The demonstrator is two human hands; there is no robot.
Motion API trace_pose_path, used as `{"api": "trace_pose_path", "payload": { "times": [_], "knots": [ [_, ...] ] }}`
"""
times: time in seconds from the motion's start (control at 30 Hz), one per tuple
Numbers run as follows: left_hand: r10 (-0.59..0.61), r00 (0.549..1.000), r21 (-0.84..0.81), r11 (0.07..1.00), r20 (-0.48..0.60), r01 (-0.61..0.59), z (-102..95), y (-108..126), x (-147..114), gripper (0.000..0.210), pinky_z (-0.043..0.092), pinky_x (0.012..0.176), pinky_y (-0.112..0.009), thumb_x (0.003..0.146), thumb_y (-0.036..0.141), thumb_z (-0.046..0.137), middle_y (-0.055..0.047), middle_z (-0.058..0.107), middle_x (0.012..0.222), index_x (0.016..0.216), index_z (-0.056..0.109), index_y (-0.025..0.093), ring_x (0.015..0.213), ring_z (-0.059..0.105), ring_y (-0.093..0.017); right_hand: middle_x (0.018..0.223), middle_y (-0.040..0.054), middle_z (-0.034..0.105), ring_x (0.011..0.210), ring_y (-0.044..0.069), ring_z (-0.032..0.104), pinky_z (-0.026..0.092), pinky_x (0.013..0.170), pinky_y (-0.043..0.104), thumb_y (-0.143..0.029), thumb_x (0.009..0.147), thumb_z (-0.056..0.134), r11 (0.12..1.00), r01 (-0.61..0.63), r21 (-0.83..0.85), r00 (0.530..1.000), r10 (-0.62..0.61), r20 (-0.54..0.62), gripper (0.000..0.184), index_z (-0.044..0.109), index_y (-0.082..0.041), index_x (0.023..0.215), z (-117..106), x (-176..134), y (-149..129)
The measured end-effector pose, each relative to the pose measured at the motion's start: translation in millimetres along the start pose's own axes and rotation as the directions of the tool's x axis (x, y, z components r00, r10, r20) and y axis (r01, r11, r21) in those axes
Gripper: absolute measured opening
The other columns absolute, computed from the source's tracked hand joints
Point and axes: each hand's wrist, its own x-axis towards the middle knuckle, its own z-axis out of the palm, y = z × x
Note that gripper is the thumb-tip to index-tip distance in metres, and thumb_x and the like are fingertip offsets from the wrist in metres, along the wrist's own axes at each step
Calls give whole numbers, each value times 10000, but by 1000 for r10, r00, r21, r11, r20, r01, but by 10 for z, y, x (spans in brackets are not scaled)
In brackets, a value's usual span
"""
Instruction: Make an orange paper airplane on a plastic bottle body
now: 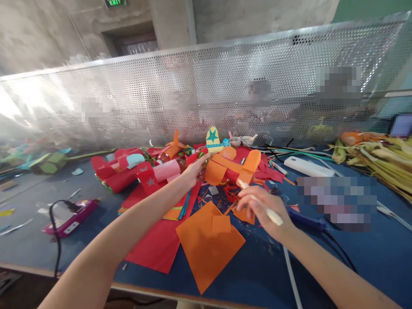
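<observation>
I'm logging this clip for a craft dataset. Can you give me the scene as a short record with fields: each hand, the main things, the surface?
left hand: reaches forward, touching the orange paper plane model
right hand: holds a white glue stick
nearby: orange paper sheet, red paper sheet, red paper plane model
left side: pink device with a black cable
surface: blue table, strewn with paper scraps
behind: perforated metal screen
</observation>
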Motion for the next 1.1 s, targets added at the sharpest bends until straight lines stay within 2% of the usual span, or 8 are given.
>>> {"api": "trace_pose_path", "payload": {
  "times": [0.1,0.2,0.27,0.6,0.8,0.9,0.97,1.1],
  "knots": [
    [-1,997,-84,996,-76,-6,83,-149,-105,540,201,357,-174,574,667,692,97,403,436,729,529,176,333,259,-19,819,24,690,706,150,654,511,652,264,-298,912,487,983,32,-183,978,7,207,104,551,-233,963,76,-11,-15],
    [-38,996,-117,993,-77,29,154,-250,-214,523,218,351,-166,584,646,700,80,460,467,725,550,164,336,271,-17,981,62,662,928,192,633,504,821,336,-259,891,525,959,53,-277,975,11,222,167,530,-241,1057,142,-6,2],
    [-75,995,-115,991,-59,68,186,-283,-273,516,213,341,-165,586,635,706,70,480,476,721,564,158,330,265,-18,1031,84,639,994,211,607,491,874,378,-219,883,526,943,37,-330,981,30,193,220,521,-238,1103,163,-4,34],
    [-156,988,-9,988,21,156,132,-236,-465,459,204,329,-175,606,585,727,63,462,436,679,585,154,307,224,-20,1130,82,657,1118,264,545,482,926,474,-148,856,525,907,43,-418,976,52,212,311,532,-257,1147,191,-18,140],
    [-116,986,26,993,119,113,140,-292,-572,392,170,349,-160,558,441,801,110,381,417,703,574,156,315,219,-7,1064,72,676,1092,269,586,456,945,511,-188,876,505,913,25,-406,976,66,208,278,524,-266,1142,179,-7,159],
    [-78,985,32,997,157,74,159,-301,-600,353,146,345,-157,549,349,812,108,404,443,709,559,162,321,226,-2,1064,81,661,1109,261,574,461,939,478,-188,877,503,926,3,-378,985,62,160,249,525,-259,1115,161,9,167],
    [-62,982,35,998,180,57,165,-306,-611,331,139,340,-156,552,307,805,109,407,448,715,555,164,319,222,-1,1058,86,649,1033,237,604,478,908,435,-183,885,486,933,-10,-360,989,63,136,239,510,-244,1115,149,18,155],
    [-55,979,48,998,197,46,172,-340,-676,325,152,338,-151,570,290,790,111,402,430,746,541,176,315,227,-6,1079,83,629,985,207,611,481,879,371,-199,900,464,945,-46,-323,994,76,79,237,468,-224,1136,131,39,117]
  ]
}}
